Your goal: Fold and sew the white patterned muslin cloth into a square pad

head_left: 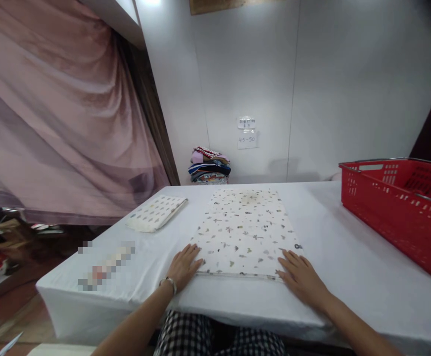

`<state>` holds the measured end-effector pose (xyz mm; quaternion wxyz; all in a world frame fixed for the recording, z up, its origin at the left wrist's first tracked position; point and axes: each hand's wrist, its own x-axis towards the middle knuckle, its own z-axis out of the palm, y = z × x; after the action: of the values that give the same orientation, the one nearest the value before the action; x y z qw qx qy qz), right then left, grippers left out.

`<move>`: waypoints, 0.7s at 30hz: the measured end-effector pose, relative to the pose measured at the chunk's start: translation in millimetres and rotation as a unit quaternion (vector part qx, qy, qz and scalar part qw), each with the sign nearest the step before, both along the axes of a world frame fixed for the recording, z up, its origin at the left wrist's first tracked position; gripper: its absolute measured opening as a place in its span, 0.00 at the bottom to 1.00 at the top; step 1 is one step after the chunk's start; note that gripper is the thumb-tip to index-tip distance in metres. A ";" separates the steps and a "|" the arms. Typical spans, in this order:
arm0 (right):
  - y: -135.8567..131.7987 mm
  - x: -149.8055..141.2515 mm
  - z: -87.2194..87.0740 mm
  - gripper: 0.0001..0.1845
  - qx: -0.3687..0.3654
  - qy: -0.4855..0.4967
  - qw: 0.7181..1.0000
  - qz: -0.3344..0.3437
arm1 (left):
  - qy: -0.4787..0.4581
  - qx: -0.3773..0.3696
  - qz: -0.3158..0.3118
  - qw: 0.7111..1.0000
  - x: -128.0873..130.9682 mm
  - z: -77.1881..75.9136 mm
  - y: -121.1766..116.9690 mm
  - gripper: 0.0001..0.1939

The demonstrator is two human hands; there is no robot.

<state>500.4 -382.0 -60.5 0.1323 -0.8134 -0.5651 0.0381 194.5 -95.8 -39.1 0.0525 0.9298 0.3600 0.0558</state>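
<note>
A white patterned cloth [243,230], folded into a long rectangle, lies flat in the middle of the white table [349,257]. My left hand [183,267] rests open and flat at the cloth's near left corner, a bracelet on its wrist. At the near right corner my right hand [300,277] lies open too, fingers stretched onto the cloth's edge. Neither hand holds anything.
A smaller folded patterned cloth [156,212] lies at the table's left. A red plastic basket [404,207] stands at the right. A stack of folded clothes [210,165] sits against the back wall. A pink curtain [59,113] hangs at the left.
</note>
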 end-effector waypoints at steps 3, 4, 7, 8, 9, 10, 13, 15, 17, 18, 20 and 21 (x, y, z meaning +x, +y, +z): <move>0.9 9.6 13.2 0.32 -0.029 0.046 0.998 0.040 | 0.005 0.005 0.001 1.000 -0.9 -1.2 0.9 0.28; 2.7 13.6 19.3 0.32 -0.033 0.065 0.996 0.058 | 0.004 0.009 0.000 1.000 -1.4 -2.1 1.8 0.28; 14.6 22.6 36.9 0.29 -0.012 0.106 0.988 0.107 | 0.004 0.027 -0.005 1.000 -3.4 -5.8 5.7 0.27; 20.3 23.7 40.9 0.28 -0.001 0.114 0.986 0.123 | 0.005 0.033 -0.007 0.999 -4.4 -7.1 7.1 0.27; 26.3 23.9 43.3 0.27 0.010 0.122 0.982 0.142 | 0.007 0.038 -0.008 0.999 -5.4 -8.1 8.4 0.27; 32.2 23.4 43.8 0.26 0.022 0.129 0.978 0.163 | 0.008 0.042 -0.011 0.999 -6.4 -8.7 9.4 0.26; 45.4 20.7 33.6 0.23 0.067 0.143 0.964 0.214 | 0.004 0.048 -0.019 0.999 -8.9 -8.4 10.5 0.26; 49.7 20.8 19.7 0.22 0.094 0.139 0.961 0.219 | 0.005 0.043 -0.015 0.999 -9.2 -6.7 10.3 0.26; 52.2 22.7 5.9 0.21 0.099 0.127 0.963 0.216 | 0.016 0.027 0.000 1.000 -8.4 -4.8 9.9 0.27; 53.3 23.8 0.6 0.21 0.095 0.121 0.965 0.215 | 0.023 0.017 0.009 1.000 -7.9 -4.1 9.8 0.27; 55.7 24.9 -4.4 0.20 0.093 0.110 0.966 0.215 | 0.034 -0.002 0.023 0.999 -7.0 -3.2 9.6 0.27; 56.8 24.6 -4.2 0.20 0.096 0.108 0.966 0.212 | 0.035 -0.008 0.026 0.999 -6.9 -3.0 9.6 0.27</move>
<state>525.0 -325.2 -64.7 0.2590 -0.6493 -0.7083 0.0978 187.6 -86.2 -42.1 0.0460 0.9210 0.3862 0.0221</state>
